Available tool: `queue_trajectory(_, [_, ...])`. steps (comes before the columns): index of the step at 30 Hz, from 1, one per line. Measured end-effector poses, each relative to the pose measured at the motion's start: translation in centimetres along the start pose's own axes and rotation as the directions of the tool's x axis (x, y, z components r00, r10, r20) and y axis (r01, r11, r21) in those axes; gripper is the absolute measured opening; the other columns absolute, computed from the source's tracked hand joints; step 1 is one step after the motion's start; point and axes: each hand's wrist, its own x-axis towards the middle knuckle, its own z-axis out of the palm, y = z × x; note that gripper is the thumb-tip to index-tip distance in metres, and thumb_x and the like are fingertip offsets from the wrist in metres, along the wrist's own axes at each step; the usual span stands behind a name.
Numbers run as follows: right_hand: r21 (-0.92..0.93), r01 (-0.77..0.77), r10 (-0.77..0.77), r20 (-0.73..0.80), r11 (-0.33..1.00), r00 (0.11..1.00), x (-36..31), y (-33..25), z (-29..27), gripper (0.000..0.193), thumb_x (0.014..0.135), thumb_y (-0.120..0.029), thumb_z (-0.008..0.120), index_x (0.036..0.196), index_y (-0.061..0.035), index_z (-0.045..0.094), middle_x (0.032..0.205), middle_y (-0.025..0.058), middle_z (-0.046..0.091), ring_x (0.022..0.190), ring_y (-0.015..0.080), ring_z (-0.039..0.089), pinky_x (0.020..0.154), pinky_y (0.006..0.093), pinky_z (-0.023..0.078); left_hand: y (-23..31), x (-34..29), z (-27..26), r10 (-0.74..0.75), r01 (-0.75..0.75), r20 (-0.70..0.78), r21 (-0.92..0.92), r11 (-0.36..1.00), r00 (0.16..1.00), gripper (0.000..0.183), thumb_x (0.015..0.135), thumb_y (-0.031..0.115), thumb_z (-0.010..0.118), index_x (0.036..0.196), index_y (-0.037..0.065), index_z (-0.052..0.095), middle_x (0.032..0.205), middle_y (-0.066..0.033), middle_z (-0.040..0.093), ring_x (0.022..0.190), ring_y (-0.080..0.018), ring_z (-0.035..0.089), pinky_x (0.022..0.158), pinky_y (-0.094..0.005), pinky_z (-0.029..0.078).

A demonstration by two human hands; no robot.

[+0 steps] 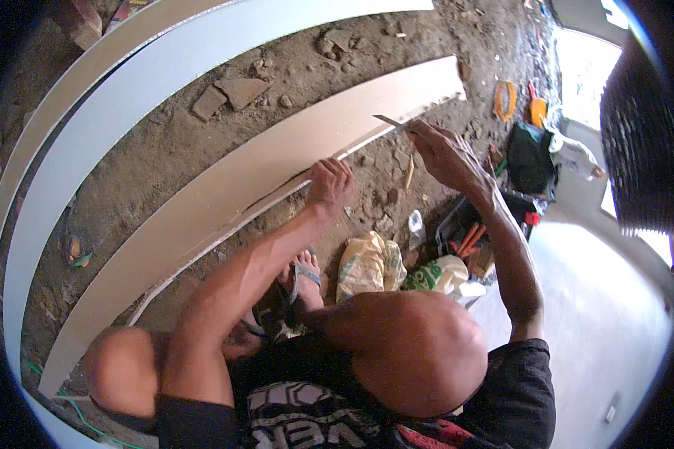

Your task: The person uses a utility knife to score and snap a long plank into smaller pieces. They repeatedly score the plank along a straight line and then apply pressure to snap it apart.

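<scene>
A long tan board [292, 165], which looks like a plasterboard strip, lies across the dirt in front of me. Its near edge is rough and pale, with a dark line beside it. My left hand [331, 187] is closed at that edge, fingers curled over about the middle of the board. Farther right, my right hand [445, 153] grips a knife, whose thin dark blade [388, 120] points left over the board's right part. The knife's handle is hidden in the fingers.
Two long boards, one pale blue [165, 82], curve behind at the left. Broken tile pieces [240, 91] lie on the dirt. Bags [367, 262] and a black tool box [457, 224] stand near my right knee. An orange ring [505, 101] lies farther right.
</scene>
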Motion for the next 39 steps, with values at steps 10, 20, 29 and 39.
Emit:
queue_trajectory(10, [-0.360, 0.304, -0.296, 0.078, 0.882, 0.952, 4.3, 2.6, 1.6, 0.017, 0.087, -0.008, 0.058, 0.104, -0.0083, 0.062, 0.092, 0.0115, 0.065, 0.088, 0.0322, 0.064, 0.076, 0.0451, 0.051, -0.8, 0.3, -0.2, -0.244, 0.228, -0.060, -0.201, 0.953, 0.968, 0.027, 0.084, 0.026, 0.059, 0.100, 0.005, 0.060, 0.096, -0.0093, 0.058, 0.081, -0.0209, 0.055, 0.059, -0.0354, 0.041])
queue_trajectory(20, [-0.191, 0.477, -0.471, 0.080, 0.858, 0.879, 7.1, 9.3, 1.7, 0.017, 0.087, -0.012, 0.064, 0.104, -0.0081, 0.065, 0.084, 0.0075, 0.064, 0.079, 0.0270, 0.064, 0.068, 0.0420, 0.052, -1.1, 2.3, 0.2, -0.154, 0.109, -0.110, -0.340, 0.934, 0.982, 0.041, 0.071, 0.022, 0.062, 0.104, -0.002, 0.067, 0.110, -0.0108, 0.062, 0.101, -0.0244, 0.059, 0.070, -0.0375, 0.051])
queue_trajectory(29, [0.190, 0.294, -0.275, -0.124, 0.937, 0.954, 7.2, 13.6, 2.5, 0.015, 0.094, -0.006, 0.060, 0.106, 0.0014, 0.065, 0.096, 0.0173, 0.068, 0.075, 0.0359, 0.067, 0.065, 0.0411, 0.054, -0.3, 6.1, -1.3, -0.338, 0.307, -0.008, -0.396, 0.865, 0.941, 0.038, 0.071, 0.017, 0.064, 0.105, 0.001, 0.066, 0.103, -0.0077, 0.061, 0.095, -0.0228, 0.059, 0.069, -0.0386, 0.050])
queue_trajectory(39, [0.100, 0.381, -0.370, -0.107, 0.919, 0.923, 7.8, 15.3, 2.4, 0.015, 0.092, -0.008, 0.062, 0.106, -0.0030, 0.065, 0.089, 0.0122, 0.067, 0.077, 0.0312, 0.066, 0.066, 0.0407, 0.053, 1.4, 9.9, 0.7, -0.303, 0.206, -0.148, -0.457, 0.865, 0.941, 0.030, 0.074, 0.010, 0.065, 0.102, -0.002, 0.068, 0.088, -0.0048, 0.059, 0.088, -0.0204, 0.059, 0.068, -0.0346, 0.050])
